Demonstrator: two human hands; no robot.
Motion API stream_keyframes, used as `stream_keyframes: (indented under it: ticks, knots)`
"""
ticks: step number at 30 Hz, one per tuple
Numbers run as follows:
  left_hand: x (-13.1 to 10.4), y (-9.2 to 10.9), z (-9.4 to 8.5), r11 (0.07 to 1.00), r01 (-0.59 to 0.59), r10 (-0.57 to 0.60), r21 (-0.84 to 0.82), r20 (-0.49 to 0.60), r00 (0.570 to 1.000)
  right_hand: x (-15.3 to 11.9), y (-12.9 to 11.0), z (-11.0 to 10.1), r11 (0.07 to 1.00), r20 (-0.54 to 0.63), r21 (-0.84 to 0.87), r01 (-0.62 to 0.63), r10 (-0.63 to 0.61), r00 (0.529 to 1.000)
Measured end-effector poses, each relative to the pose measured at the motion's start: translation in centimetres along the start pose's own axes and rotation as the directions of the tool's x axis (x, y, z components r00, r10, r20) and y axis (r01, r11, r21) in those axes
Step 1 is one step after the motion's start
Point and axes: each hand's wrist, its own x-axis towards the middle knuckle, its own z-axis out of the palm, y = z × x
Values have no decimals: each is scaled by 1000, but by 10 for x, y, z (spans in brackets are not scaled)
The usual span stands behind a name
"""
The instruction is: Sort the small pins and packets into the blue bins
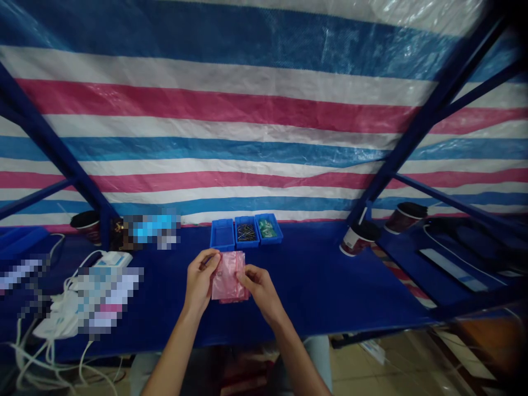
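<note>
Pink translucent plastic bags (226, 279), lying one over another, are held between my two hands above the blue table. My left hand (203, 278) pinches their upper left corner with thumb and fingers. On the right edge, the thumb and fingers of my right hand (258, 283) are closed on the same bags. Just beyond the bags stand three small blue trays in a row: the left tray (222, 234) shows a bare bottom, the middle one holds dark thin metal pieces (246, 232), and the right one holds green pieces (267, 227).
White power strips and cables (101, 275) lie at the left. Lidded cups stand at the back left (87, 226) and right (358, 240). Blue frame posts rise on both sides before a striped sheet (256, 104). The table's front edge is near my forearms.
</note>
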Motion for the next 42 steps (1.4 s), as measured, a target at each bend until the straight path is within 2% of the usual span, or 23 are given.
stream_keyframes:
  ticks: [4, 5, 7, 9, 11, 13, 15, 17, 20, 23, 26, 29, 31, 34, 38, 42]
  knots:
    - [1, -12, -12, 997, -7, 1, 73, 87, 996, 6, 3, -4, 996, -38, 66, -54, 56, 998]
    - [1, -15, -17, 989, -49, 34, 138, 112, 993, 7, 4, -6, 995, -48, 75, -65, 68, 997]
    - [0, -19, -26, 923, -221, 166, 315, 191, 967, 8, 5, -10, 990, -62, 103, -98, 105, 993]
    - [-2, -20, -34, 768, -444, 305, 462, 345, 888, 10, 4, -12, 980, -67, 139, -142, 152, 986]
    - [-4, -18, -38, 592, -626, 378, 508, 511, 772, 10, 3, -11, 968, -53, 164, -188, 199, 979]
    - [-6, -14, -37, 474, -735, 421, 484, 608, 673, 11, 0, -10, 963, -11, 149, -226, 230, 973]
    - [-8, -9, -33, 444, -774, 456, 451, 630, 628, 12, -5, -11, 967, 61, 55, -247, 244, 968]
    - [-7, -5, -27, 481, -754, 472, 447, 593, 652, 13, -13, -14, 974, 73, -116, -194, 203, 976]
    - [-3, 2, -15, 607, -624, 418, 493, 469, 778, 14, -31, -21, 949, -2, -315, 3, -4, 1000]
    - [2, 9, -4, 749, -437, 272, 498, 371, 888, 15, -46, -23, 923, 63, -345, 173, -161, 985]
    - [5, 12, 6, 888, -239, 115, 394, 313, 943, 19, -48, -19, 942, 138, -288, 174, -139, 981]
    - [5, 14, 12, 960, -87, 11, 266, 278, 961, 26, -37, -17, 979, 87, -174, 107, -92, 992]
    - [4, 15, 12, 968, -46, -30, 245, 298, 954, 30, -31, -17, 986, 38, -131, 100, -95, 995]
    - [3, 15, 8, 956, -49, -51, 290, 329, 943, 33, -30, -17, 993, 36, -86, 87, -84, 996]
    - [4, 15, 4, 948, -98, -1, 302, 313, 950, 33, -35, -13, 999, 121, -12, 30, -29, 992]
    - [6, 15, 4, 952, -84, -13, 294, 316, 949, 35, -37, -10, 999, 90, -12, 36, -35, 995]
